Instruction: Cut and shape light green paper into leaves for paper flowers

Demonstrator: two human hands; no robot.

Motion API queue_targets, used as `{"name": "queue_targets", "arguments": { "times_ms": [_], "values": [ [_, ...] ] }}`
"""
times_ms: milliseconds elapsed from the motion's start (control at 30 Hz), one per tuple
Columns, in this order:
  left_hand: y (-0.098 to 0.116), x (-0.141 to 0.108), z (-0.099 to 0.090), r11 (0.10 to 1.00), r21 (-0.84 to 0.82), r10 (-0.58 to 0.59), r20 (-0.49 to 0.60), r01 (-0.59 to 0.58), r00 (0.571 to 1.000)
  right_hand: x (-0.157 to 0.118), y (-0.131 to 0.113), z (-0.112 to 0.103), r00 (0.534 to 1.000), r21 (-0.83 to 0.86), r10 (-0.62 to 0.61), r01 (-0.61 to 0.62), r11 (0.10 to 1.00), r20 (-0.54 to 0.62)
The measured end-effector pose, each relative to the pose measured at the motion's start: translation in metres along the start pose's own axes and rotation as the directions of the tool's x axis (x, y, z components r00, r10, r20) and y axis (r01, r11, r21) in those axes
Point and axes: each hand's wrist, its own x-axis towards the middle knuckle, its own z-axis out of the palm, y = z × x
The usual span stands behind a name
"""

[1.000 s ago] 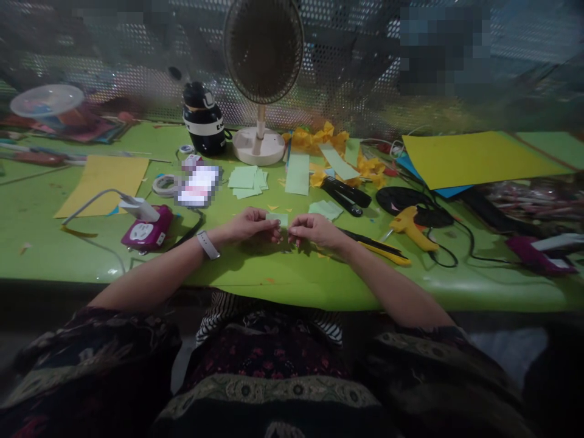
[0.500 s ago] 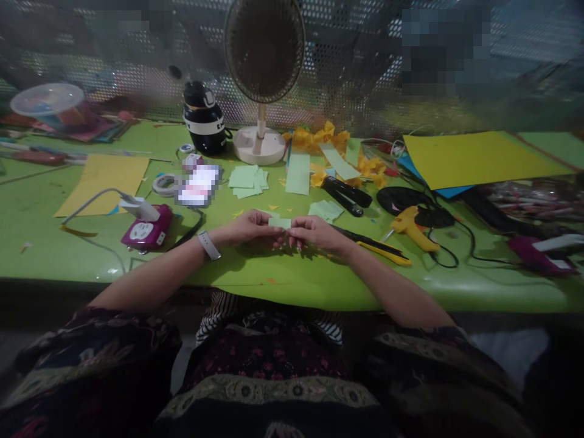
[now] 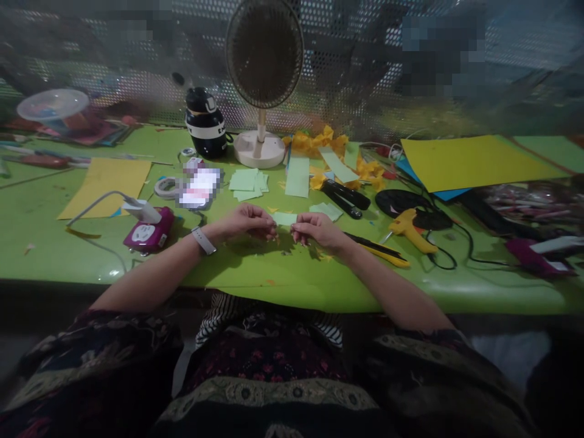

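Note:
A small pale green paper (image 3: 285,218) shows between my two hands, low over the green table. My left hand (image 3: 252,222), with a pale watch band at the wrist, has its fingers pressed together at the paper's left; what they hold is too small to make out. My right hand (image 3: 317,231) is closed too, its fingertips at the paper's right edge, and what it pinches cannot be told. Behind them lie a stack of pale green squares (image 3: 247,180) and a second pile (image 3: 326,211) near my right hand.
Behind stand a fan (image 3: 260,149) and a dark bottle (image 3: 206,131). On the right are a black stapler (image 3: 344,198), a yellow cutter (image 3: 385,252) and a yellow glue gun (image 3: 413,231). A purple power adapter (image 3: 149,231) and tape roll (image 3: 168,187) lie left.
My hands have moved slightly apart; my left hand has shifted left, away from the small green piece both were holding. The whole view has tilted a little.

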Motion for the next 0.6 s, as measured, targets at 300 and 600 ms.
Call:
{"name": "queue_targets", "arguments": {
  "times_ms": [300,600],
  "values": [
    [-0.003,0.004,0.021,0.987,-0.092,0.119,-0.144,-0.133,0.982,0.001,0.005,0.009,0.994,0.083,-0.016,0.026,0.996,-0.111],
    [-0.008,0.002,0.017,0.997,-0.061,0.05,-0.103,-0.057,0.993,-0.01,0.006,0.012,0.963,-0.391,-0.255,0.2,0.898,-0.092]
  ]
}}
